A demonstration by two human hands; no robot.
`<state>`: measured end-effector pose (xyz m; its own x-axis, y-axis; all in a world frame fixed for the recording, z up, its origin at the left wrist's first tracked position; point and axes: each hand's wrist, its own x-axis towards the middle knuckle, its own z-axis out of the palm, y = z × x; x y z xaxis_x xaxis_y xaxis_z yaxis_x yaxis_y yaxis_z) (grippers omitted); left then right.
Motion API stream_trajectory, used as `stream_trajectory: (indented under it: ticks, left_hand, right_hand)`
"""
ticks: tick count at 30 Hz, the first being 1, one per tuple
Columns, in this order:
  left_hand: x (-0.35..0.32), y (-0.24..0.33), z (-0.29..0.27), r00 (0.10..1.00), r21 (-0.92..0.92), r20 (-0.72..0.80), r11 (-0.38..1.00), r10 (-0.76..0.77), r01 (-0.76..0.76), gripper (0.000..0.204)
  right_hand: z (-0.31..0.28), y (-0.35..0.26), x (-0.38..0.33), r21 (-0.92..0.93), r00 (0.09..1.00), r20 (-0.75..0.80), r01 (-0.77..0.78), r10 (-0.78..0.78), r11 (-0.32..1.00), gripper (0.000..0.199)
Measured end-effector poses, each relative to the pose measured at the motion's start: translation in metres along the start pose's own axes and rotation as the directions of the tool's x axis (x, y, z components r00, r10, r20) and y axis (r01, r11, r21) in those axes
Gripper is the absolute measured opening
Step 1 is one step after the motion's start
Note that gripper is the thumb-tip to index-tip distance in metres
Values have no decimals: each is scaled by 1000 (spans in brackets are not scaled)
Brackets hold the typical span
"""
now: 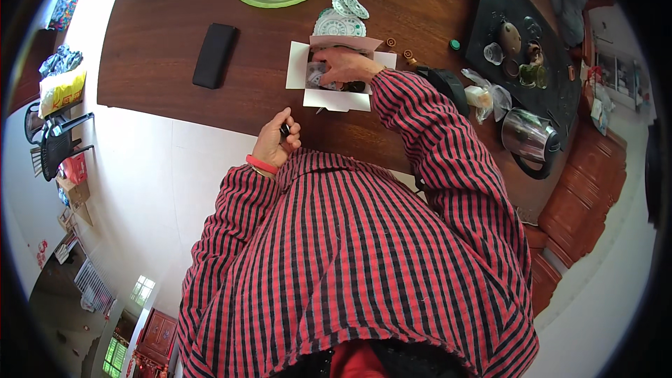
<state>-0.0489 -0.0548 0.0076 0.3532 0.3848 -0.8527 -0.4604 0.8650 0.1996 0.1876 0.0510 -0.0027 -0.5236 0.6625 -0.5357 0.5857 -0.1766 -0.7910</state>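
A small white cardboard box with its flaps spread stands near the table's front edge. My right hand reaches down into it from the right, its thumb and fingers apart. Beneath the fingers lies a clear plastic packet of small things, and dark pieces sit by the near wall. The fingertips are partly hidden in the box. To the box's lower left, just off the table edge, my left hand is closed around a small black object whose kind I cannot make out.
Behind the box lie white-and-green patterned discs. A black case lies left, a green tray with paper farther back. Small brown wooden pieces, a plastic bag, a glass kettle and a black tea tray stand right.
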Motion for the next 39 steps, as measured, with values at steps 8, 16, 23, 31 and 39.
stream_trajectory:
  ticks: [8, 16, 23, 31, 39]
  left_hand:
    - [4, 0, -5, 1000, 12, 32, 1000, 0, -1, 26]
    - [5, 1, -2, 1000, 24, 7, 1000, -15, 15, 26]
    - [4, -1, -2, 1000, 16, 5, 1000, -11, 11, 24]
    - [-1, -2, -1, 997, 10, 80, 1000, -20, 19, 18]
    - [-8, -4, 6, 982, 83, 181, 996, -46, 31, 16]
  right_hand:
    - [-14, 25, -25, -473, 923, -200, 204, -330, 857, 19]
    - [-26, -4, -65, -291, 807, -508, 167, -300, 942, 11]
    - [-20, -2, -39, -305, 887, -377, 151, -265, 940, 13]
    - [-1, -5, -13, -631, 866, -356, 55, -351, 774, 12]
    - [0, -34, -51, -552, 656, -578, 122, -485, 825, 11]
